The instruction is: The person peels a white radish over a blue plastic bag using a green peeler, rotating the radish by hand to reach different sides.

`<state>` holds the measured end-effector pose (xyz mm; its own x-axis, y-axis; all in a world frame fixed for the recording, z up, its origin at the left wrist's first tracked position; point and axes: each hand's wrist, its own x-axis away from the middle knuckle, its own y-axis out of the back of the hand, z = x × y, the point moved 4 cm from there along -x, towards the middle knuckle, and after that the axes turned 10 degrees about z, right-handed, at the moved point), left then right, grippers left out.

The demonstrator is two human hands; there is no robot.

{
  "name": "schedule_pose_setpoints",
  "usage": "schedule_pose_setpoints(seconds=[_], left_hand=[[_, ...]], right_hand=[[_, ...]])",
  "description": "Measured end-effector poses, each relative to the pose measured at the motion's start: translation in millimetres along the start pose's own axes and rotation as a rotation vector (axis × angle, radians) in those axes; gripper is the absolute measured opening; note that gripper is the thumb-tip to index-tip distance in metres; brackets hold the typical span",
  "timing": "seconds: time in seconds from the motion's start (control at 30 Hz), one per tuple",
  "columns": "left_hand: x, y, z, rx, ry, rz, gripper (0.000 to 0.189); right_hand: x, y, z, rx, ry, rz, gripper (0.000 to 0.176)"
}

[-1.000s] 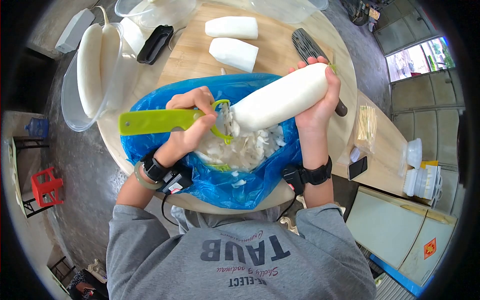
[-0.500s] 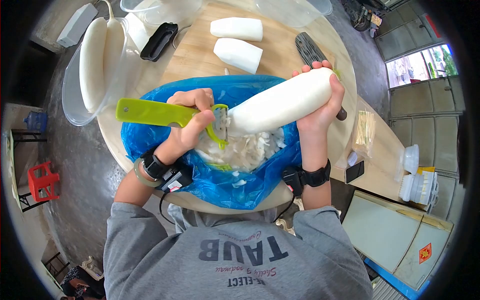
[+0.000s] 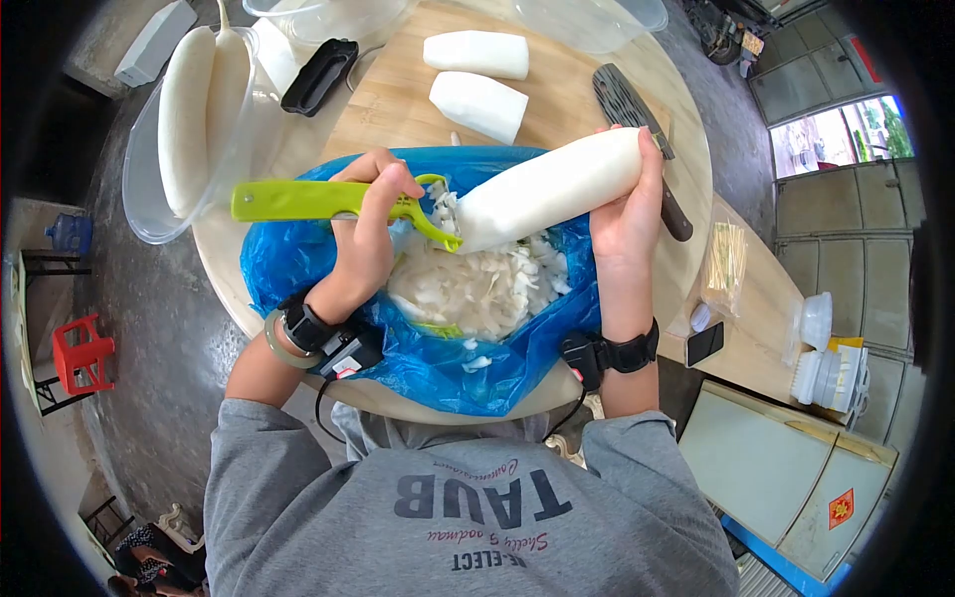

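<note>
My left hand (image 3: 368, 224) is closed round the handle of a green peeler (image 3: 298, 200), whose blade end touches the left tip of a large white radish (image 3: 557, 189). The radish's right end rests in my right hand (image 3: 632, 204), fingers wrapped behind it. Below the radish, a blue plastic bag (image 3: 448, 373) lies open, holding a heap of white peelings (image 3: 477, 289). Two peeled white pieces (image 3: 476, 55) lie on the wooden board (image 3: 383, 99) beyond the bag. A dark-bladed knife (image 3: 634, 109) lies at the board's right edge, beside my right hand.
At the left, a clear tub (image 3: 149, 224) holds long white radishes (image 3: 186, 129). A black tray (image 3: 318, 78) sits near it. On the right-hand table are wooden sticks in a bag (image 3: 724, 261), a phone (image 3: 704, 343) and white containers (image 3: 824, 373). A red stool (image 3: 84, 353) stands at far left.
The radish has turned and shifted slightly left in my right hand. My left hand has moved a little up, with the peeler tilted differently against the radish's end.
</note>
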<state>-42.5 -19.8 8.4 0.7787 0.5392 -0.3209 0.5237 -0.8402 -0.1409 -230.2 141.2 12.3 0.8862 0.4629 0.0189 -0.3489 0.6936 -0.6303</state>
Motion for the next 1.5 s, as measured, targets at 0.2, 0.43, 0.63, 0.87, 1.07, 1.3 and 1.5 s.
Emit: schedule_pose_setpoints(seconds=[0.2,0.43,0.63,0.87,1.07,1.3,1.5], left_hand=[[-3,-13,-15,-0.074,-0.167,0.325,0.011],[-3,-26,-35,-0.387,-0.3,0.41,0.013],[2,-15,-31,-0.236,-0.443,0.293,0.012],[-1,-22,-30,-0.41,-0.408,0.437,0.009],[-2,-34,-39,-0.261,-0.527,0.34,0.007],[0,-8,-15,-0.143,-0.243,0.189,0.018],[-1,-5,-10,0.02,-0.095,0.036,0.02]], right_hand=[[8,-12,7,-0.005,0.033,0.014,0.034],[18,-23,12,-0.043,0.122,0.125,0.036],[14,-21,10,-0.069,0.098,0.118,0.035],[13,-19,10,-0.045,0.109,0.121,0.034],[14,-19,10,-0.002,0.101,0.159,0.034],[13,-17,8,-0.017,0.079,0.115,0.033],[10,-16,6,-0.127,0.051,0.122,0.03]])
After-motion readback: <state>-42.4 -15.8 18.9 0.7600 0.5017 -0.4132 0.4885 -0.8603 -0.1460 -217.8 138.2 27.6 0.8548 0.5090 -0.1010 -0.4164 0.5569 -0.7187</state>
